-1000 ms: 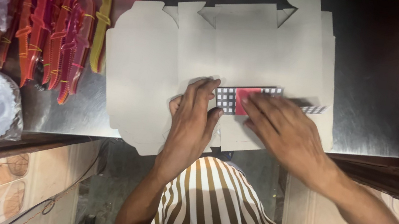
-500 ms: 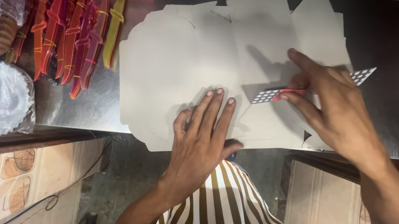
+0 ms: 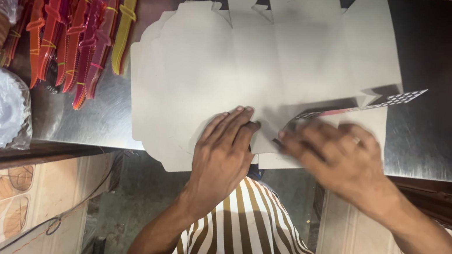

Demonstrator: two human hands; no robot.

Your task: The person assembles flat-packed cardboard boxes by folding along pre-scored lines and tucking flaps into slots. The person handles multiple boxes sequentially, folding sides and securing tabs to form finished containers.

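Flat grey unfolded cardboard box blank (image 3: 282,64): left hand (image 3: 222,150) pressed flat on it, fingers spread; right hand (image 3: 340,155), blurred, pinching its checkered-edged flap (image 3: 395,99) just beside.

Single head view, close, straight down over counter (image 3: 424,143).

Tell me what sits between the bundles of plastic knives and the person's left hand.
In the head view, only the flat grey cardboard box blank lies between the plastic knives and the left hand, which presses flat on its near edge.
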